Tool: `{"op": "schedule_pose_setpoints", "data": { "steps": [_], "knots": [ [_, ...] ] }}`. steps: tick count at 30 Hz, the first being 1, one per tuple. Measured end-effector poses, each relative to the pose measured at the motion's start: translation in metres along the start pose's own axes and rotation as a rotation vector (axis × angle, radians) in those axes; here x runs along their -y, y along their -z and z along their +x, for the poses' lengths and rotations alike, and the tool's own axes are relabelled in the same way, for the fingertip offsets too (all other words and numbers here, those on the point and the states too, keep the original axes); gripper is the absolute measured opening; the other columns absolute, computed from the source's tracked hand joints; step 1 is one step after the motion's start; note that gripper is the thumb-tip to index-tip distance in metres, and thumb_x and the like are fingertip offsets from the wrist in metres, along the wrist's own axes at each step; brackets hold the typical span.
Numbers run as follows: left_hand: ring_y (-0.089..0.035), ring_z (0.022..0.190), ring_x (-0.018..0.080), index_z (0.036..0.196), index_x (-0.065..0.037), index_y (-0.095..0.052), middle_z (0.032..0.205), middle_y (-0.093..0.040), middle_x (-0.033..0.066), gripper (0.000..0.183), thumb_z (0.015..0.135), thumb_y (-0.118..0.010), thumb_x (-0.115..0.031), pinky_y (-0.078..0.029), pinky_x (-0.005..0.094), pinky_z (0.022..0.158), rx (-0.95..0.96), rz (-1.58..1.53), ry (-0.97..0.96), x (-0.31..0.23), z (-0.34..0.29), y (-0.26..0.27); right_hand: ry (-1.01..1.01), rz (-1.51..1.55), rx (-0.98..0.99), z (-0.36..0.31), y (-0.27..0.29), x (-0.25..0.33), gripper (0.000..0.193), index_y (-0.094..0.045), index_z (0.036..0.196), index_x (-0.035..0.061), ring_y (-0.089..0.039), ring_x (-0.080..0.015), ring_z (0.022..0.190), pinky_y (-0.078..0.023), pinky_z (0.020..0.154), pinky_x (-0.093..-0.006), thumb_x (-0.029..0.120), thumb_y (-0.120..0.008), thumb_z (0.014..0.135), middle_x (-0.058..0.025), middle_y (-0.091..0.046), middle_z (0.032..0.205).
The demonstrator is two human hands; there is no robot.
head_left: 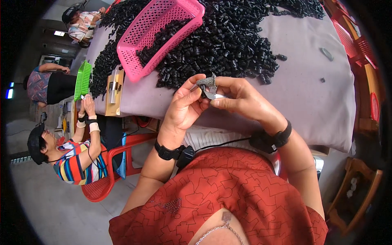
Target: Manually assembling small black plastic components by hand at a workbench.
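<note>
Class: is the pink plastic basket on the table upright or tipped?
Tipped: the pink plastic basket leans on the heap of small black parts, some inside.

basket (159, 32) on parts pile (228, 41) on table (310, 94), behind both hands, co-worker (73, 159) at left

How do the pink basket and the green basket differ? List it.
The pink basket looks larger than the green basket. The pink basket holds small black parts and lies on the black heap; the green basket stands at the table's edge, contents unseen. Both are perforated plastic.
</note>
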State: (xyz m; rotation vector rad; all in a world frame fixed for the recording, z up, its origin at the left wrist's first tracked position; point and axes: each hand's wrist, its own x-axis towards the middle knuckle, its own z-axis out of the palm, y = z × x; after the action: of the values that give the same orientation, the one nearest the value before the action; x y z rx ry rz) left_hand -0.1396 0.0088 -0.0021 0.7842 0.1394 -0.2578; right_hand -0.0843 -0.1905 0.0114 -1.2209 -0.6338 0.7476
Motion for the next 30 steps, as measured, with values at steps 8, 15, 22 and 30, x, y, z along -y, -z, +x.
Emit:
{"op": "schedule_pose_setpoints", "data": {
  "steps": [8,15,22,30],
  "knots": [
    [-0.062,0.081,0.0130,0.130,-0.008,-0.047,0.101,-0.063,0.0046,0.042,0.091,-0.061,-0.008,-0.054,0.0278,0.074,0.093,0.001,-0.009,-0.003,-0.002,0.003,0.004,0.041,0.032,-0.002,-0.003,0.008,0.039,-0.054,0.126,0.0025,-0.051,-0.0036,0.077,-0.039,0.061,-0.0201,0.013,-0.064,0.089,0.0017,-0.062,0.091],
    [-0.062,0.078,0.0124,0.129,-0.008,-0.049,0.100,-0.063,0.0045,0.040,0.091,-0.061,-0.007,-0.054,0.0259,0.071,0.059,-0.034,0.030,-0.004,-0.003,0.001,0.008,0.060,0.046,-0.003,-0.003,0.012,0.039,-0.054,0.126,0.0015,-0.054,-0.0034,0.083,-0.040,0.063,-0.0187,0.013,-0.063,0.090,0.0017,-0.065,0.096],
    [-0.061,0.078,0.0124,0.127,-0.007,-0.050,0.100,-0.063,0.0057,0.039,0.090,-0.062,-0.006,-0.055,0.0250,0.070,0.043,-0.039,0.010,-0.003,-0.002,-0.002,0.028,0.036,0.005,-0.001,-0.004,0.006,0.043,-0.055,0.127,0.0027,-0.047,-0.0016,0.074,-0.038,0.059,-0.0181,0.019,-0.066,0.089,0.0055,-0.060,0.088],
    [-0.063,0.078,0.0134,0.127,-0.006,-0.049,0.099,-0.063,0.0072,0.040,0.090,-0.062,-0.006,-0.055,0.0261,0.069,0.066,-0.036,-0.003,0.000,-0.001,-0.004,-0.020,0.025,-0.072,0.000,-0.003,0.001,0.030,-0.061,0.119,0.0034,-0.043,-0.0006,0.067,-0.035,0.056,-0.0180,0.015,-0.063,0.091,0.0076,-0.057,0.081]
  ]
}}
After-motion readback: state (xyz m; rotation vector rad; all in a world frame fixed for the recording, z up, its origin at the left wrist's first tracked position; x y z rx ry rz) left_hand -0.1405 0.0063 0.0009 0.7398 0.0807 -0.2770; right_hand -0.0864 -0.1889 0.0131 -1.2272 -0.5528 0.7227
